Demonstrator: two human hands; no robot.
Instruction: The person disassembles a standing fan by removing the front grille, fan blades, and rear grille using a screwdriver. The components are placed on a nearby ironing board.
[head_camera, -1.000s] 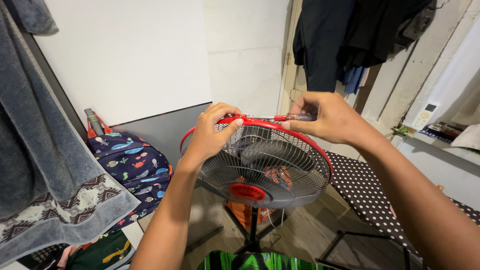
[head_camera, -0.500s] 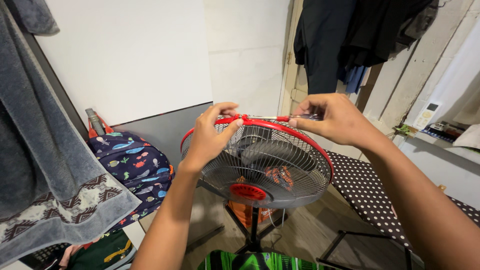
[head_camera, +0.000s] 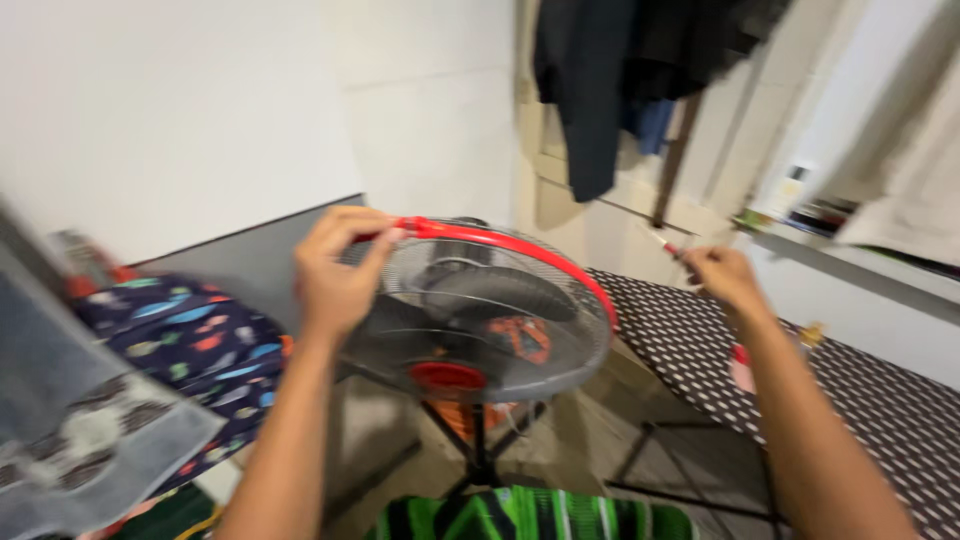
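I am standing in a lived-in room of a home. Dark clothes (head_camera: 590, 90) are hanging by the door, a towel (head_camera: 70, 420) is hanging at my left, a patterned backpack (head_camera: 190, 340) is sitting against the wall, and a dotted ironing board (head_camera: 800, 370) is standing beside a fan (head_camera: 480, 310).

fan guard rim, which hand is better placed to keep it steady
Left. The left hand already grips the red rim at its top, while the right hand holds the screwdriver off over the dotted board.

Left hand (head_camera: 335, 275) grips fan guard (head_camera: 520, 250); right hand (head_camera: 722, 276) apart.
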